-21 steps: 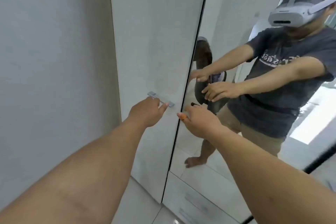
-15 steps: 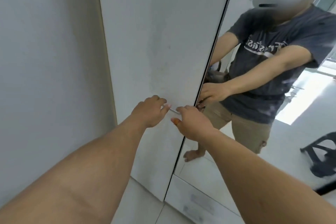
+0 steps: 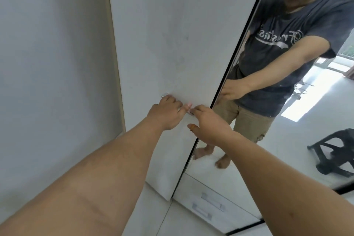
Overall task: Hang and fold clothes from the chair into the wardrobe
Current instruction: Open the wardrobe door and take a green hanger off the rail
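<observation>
Our left hand (image 3: 166, 113) curls round the door handle (image 3: 165, 94); right hand (image 3: 209, 124) pinches its other end beside the mirror (image 3: 287, 101).

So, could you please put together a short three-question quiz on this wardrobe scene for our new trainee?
1. True or false: the left hand is curled round the silver handle of the white wardrobe door.
2. What lies directly right of the white door? A) a curtain B) a mirrored door C) open shelves
3. Fill in: below the mirrored door sit two white ______ with silver pulls.

Key:
1. True; the right hand reaches to the handle's other end.
2. B
3. drawers
</observation>
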